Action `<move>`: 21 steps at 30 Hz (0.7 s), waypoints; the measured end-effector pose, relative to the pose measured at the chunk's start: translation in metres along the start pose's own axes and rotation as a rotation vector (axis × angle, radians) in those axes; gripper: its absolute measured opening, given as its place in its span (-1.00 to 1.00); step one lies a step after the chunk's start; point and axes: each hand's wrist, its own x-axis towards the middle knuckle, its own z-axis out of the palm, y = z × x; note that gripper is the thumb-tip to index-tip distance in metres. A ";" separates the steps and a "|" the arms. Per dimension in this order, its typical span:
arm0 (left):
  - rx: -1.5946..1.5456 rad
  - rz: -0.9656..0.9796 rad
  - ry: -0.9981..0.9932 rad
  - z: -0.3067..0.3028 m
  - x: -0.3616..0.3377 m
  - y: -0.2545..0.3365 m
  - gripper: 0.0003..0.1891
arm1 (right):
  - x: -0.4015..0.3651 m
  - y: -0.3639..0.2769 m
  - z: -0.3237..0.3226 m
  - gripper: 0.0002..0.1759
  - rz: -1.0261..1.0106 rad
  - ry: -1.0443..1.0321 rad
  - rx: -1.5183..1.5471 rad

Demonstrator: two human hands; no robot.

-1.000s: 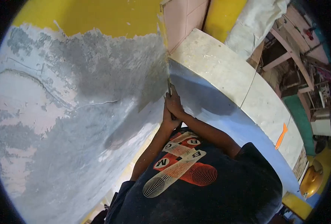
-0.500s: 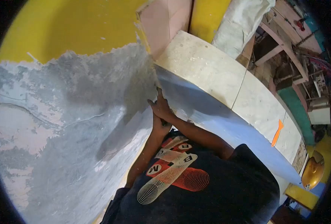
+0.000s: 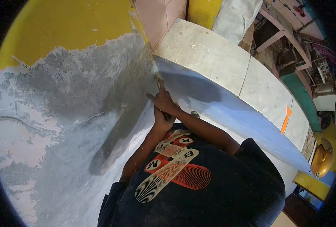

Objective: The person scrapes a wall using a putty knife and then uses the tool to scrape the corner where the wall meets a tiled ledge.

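Observation:
A narrow hand tool (image 3: 160,82) has its pale tip against the corner where the grey, patchy wall (image 3: 77,90) meets the blue surface (image 3: 228,104) under a cream ledge (image 3: 213,60). Around the tool, near its tip, my right hand (image 3: 163,102) is closed, with the index finger stretched along it and the thumb out to the left. Just below, my left hand (image 3: 163,120) is wrapped round the dark handle end. Both hands are close together, and their fingers partly hide the tool.
An orange scraper (image 3: 286,120) lies on the ledge at the right. Beyond it stands a golden metal bowl (image 3: 322,160). A whitish sheet (image 3: 238,19) is at the top. Yellow paint (image 3: 69,26) covers the upper wall.
The view has shifted, and the ledge and wall appear higher on the left. Both hands remain together on the tool near the corner, and more of its tip shows.

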 end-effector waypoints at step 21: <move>0.235 -0.042 -0.084 -0.037 0.017 0.021 -0.36 | 0.010 0.051 0.036 -0.11 0.063 0.169 0.231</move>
